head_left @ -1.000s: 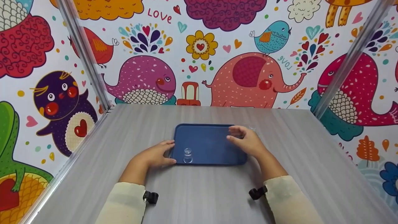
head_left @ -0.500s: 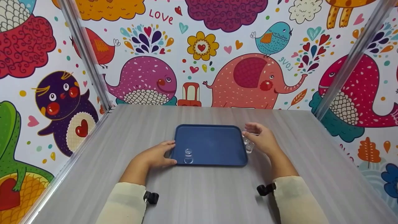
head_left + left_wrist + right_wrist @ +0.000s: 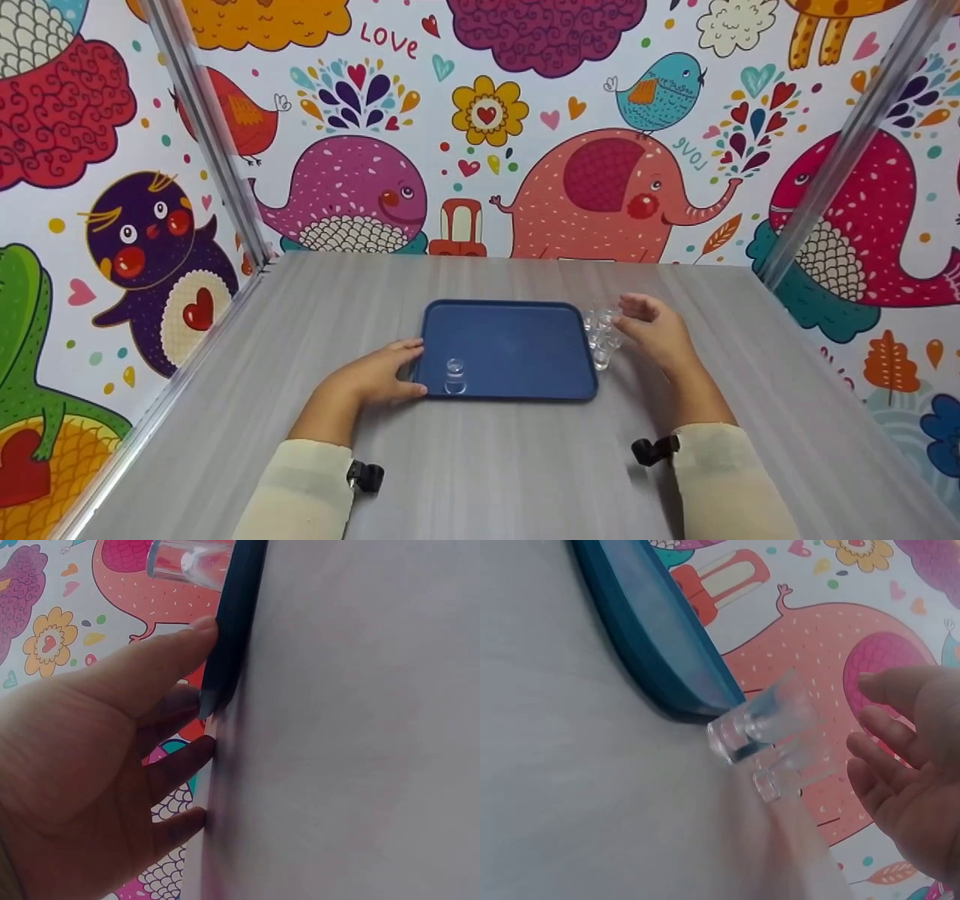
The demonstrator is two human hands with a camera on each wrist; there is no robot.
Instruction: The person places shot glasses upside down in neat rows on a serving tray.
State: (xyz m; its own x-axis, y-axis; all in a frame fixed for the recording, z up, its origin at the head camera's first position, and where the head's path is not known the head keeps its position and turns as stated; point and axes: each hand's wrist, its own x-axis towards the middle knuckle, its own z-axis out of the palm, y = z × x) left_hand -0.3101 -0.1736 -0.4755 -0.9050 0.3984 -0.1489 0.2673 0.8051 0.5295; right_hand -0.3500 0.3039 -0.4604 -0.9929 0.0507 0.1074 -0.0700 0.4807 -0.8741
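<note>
A blue tray (image 3: pixel 510 352) lies on the table with one small clear shot glass (image 3: pixel 455 376) standing near its front left corner. My left hand (image 3: pixel 379 371) is at the tray's left end, thumb and fingers touching the rim; in the left wrist view the thumb (image 3: pixel 199 630) lies against the tray's edge (image 3: pixel 234 622). Several clear shot glasses (image 3: pixel 602 352) stand close together just beyond the tray's right edge. My right hand (image 3: pixel 656 330) hovers beside them on the right, fingers loosely bent, holding nothing. The right wrist view shows a gap between that hand (image 3: pixel 907 757) and the nearest glasses (image 3: pixel 765 720).
The grey wood-grain table (image 3: pixel 495 465) extends around the tray. Printed cartoon walls (image 3: pixel 465 150) and metal corner posts (image 3: pixel 832 157) close off its back and sides. A small black camera (image 3: pixel 366 476) sits at each sleeve cuff.
My right hand has moved right, from over the tray's right side to beyond the shot glasses, which now show more fully. The left hand and tray have stayed put.
</note>
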